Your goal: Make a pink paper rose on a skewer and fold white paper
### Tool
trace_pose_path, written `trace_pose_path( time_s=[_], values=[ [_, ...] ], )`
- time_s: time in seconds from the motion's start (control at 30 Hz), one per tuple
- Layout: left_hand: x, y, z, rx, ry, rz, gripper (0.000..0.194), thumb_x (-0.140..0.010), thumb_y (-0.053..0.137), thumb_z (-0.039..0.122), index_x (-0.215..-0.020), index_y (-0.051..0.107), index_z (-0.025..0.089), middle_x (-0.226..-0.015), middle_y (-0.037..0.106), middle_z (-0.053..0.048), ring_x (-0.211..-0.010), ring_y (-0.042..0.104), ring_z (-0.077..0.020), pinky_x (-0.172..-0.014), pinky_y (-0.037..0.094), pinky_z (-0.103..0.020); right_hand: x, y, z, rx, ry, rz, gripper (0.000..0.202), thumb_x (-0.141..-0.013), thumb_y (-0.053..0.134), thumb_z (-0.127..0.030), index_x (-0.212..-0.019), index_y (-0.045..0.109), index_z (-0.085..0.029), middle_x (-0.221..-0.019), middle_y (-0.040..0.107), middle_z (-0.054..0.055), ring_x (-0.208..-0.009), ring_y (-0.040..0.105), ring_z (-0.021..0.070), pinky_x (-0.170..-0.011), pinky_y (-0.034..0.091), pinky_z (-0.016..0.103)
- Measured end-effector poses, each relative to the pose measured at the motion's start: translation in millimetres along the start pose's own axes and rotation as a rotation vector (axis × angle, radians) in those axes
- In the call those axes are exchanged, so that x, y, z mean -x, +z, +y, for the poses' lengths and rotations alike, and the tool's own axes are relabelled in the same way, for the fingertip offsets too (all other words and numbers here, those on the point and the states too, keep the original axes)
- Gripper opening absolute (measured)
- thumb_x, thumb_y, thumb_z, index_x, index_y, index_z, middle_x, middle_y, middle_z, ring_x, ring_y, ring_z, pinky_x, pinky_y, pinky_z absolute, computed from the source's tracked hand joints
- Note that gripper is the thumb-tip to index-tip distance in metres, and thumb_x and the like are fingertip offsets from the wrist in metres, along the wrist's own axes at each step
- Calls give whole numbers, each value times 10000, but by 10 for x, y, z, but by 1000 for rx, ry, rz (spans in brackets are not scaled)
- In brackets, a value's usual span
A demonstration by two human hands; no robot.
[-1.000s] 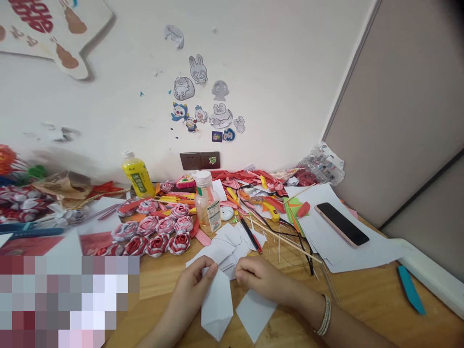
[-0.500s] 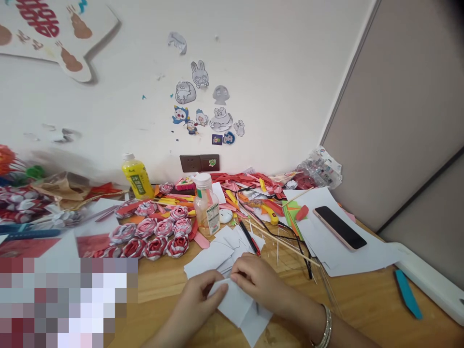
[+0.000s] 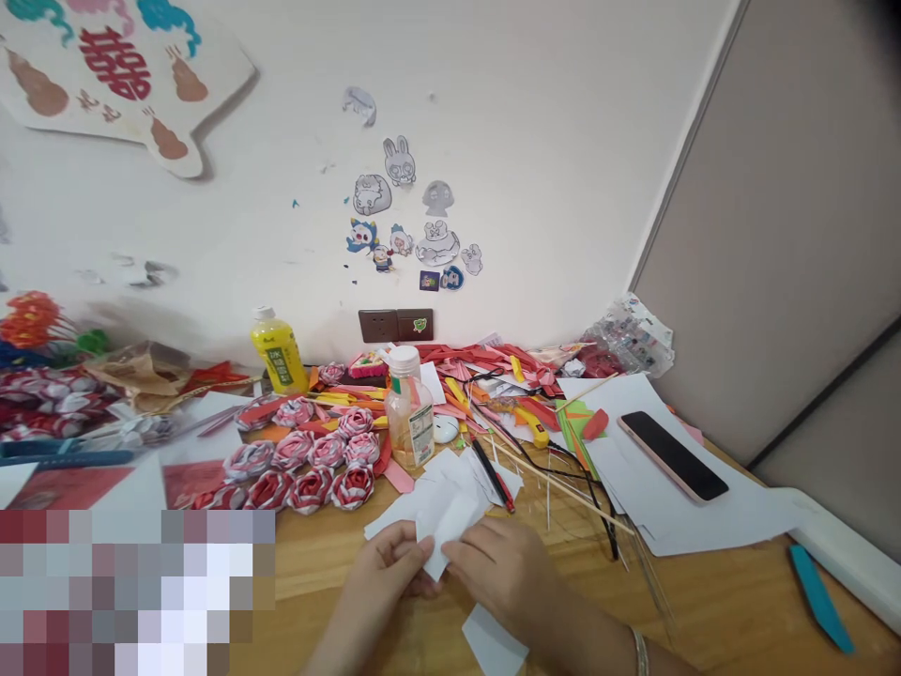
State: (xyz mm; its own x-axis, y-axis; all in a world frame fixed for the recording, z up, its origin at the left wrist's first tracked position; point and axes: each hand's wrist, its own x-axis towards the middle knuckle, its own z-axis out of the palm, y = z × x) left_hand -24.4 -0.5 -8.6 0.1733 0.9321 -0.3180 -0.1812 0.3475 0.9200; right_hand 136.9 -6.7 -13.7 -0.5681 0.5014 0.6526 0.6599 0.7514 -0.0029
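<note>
A small piece of white paper is held up between my two hands over the wooden table. My left hand pinches its lower left edge between thumb and fingers. On the right side, my right hand grips it with bent fingers. Another white paper piece lies on the table below my right hand. Just behind the held sheet, a loose stack of white papers is spread out, with a black pen at its right.
Paper roses sit at the left, near a yellow drink bottle and a clear bottle. Colored paper strips pile along the wall. To the right are a phone on white sheets and a teal cutter.
The paper in my hands has been lifted and turned, and now points upward over the stack. The lower piece is left apart on the table. The view has shifted slightly.
</note>
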Motion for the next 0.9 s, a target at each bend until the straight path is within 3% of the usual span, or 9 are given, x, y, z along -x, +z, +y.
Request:
trace_pose_path(
  time_s=[0.13,0.27,0.47,0.67,0.9],
  values=[
    [-34,-26,-50,67,-66,-22,353,-482,773,448,-527,579,156,-502,633,10,-490,583,-128,-535,498,-241,-12,-39,52,-80,56,35,150,-853,476,-184,-787,611,-187,-651,573,18,-601,453,149,-533,311,268],
    [-28,-18,-27,62,-83,-45,346,-482,785,427,-595,611,150,-568,680,-14,-553,622,-142,-575,507,-239,10,-53,87,-272,193,8,67,-803,568,-220,-818,632,-202,-770,572,27,-709,477,159,-606,361,271],
    [77,66,34,48,-17,-47,309,-530,776,381,-664,621,149,-628,705,-17,-622,651,-152,-649,511,-252,-13,7,83,-527,461,27,65,-706,658,-157,-745,640,-206,-778,513,4,-778,504,155,-686,393,270],
    [103,108,29,53,7,-76,305,-547,767,378,-678,604,156,-637,703,5,-659,660,-163,-694,514,-278,-54,59,38,-724,645,-20,104,-681,631,-88,-722,611,-182,-707,572,-10,-696,536,137,-649,411,240],
    [79,119,-4,36,-10,-113,324,-519,784,371,-690,601,165,-654,709,7,-695,670,-171,-743,500,-294,-45,74,62,-741,701,-68,122,-646,627,-58,-689,628,-172,-676,575,-18,-636,531,120,-604,404,218]
  ],
)
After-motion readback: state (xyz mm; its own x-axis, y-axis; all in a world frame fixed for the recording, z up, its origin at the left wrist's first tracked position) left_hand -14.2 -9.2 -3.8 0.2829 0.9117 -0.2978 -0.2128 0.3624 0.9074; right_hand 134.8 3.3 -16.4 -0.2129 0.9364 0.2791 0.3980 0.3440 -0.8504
